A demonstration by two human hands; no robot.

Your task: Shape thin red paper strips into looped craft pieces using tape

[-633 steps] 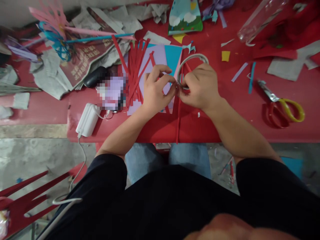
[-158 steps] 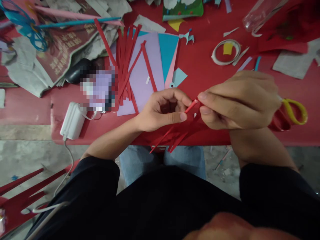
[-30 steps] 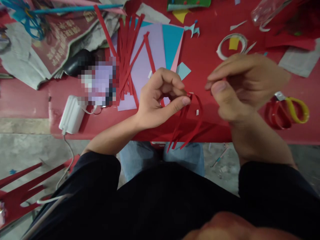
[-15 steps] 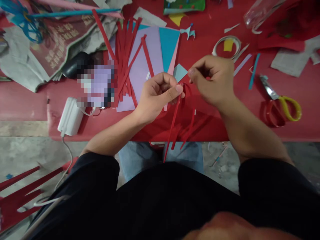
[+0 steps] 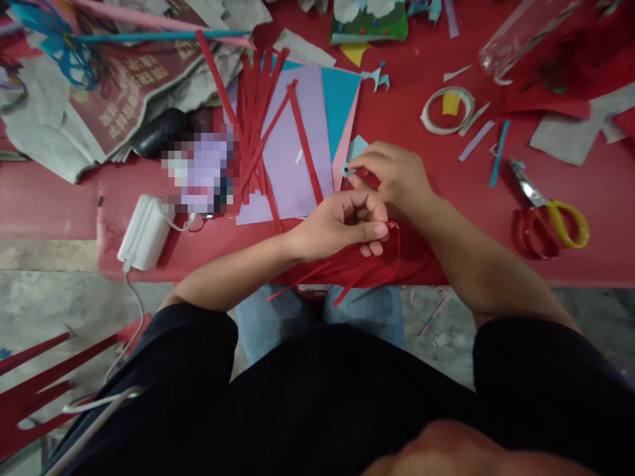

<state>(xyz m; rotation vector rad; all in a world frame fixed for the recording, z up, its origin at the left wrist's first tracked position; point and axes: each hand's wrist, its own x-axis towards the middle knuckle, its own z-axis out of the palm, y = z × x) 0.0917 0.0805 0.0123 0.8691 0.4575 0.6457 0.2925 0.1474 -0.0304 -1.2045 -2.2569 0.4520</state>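
My left hand point(image 5: 342, 225) is pinched on a bundle of thin red paper strips point(image 5: 347, 268). They trail down over the front edge of the red table point(image 5: 421, 145). My right hand point(image 5: 394, 178) lies just behind it, its fingertips drawn together at a small light-blue paper piece point(image 5: 356, 147) and a tiny blue ring by the pink sheet's edge. Whether those fingers grip anything is hidden. More loose red strips point(image 5: 255, 112) lie fanned over a lilac sheet point(image 5: 292, 152) and a blue sheet point(image 5: 340, 99).
A tape roll point(image 5: 446, 110) and yellow-handled scissors point(image 5: 550, 215) lie to the right. A clear bottle point(image 5: 520, 30) sits at the far right. Crumpled newspaper point(image 5: 124, 86), a black object point(image 5: 153, 135) and a white charger point(image 5: 143, 231) with its cable are to the left. Paper scraps are scattered about.
My left hand has dropped toward the table's front edge with the red strips, which now lie flatter. My right hand has moved left and down, to the blue piece.
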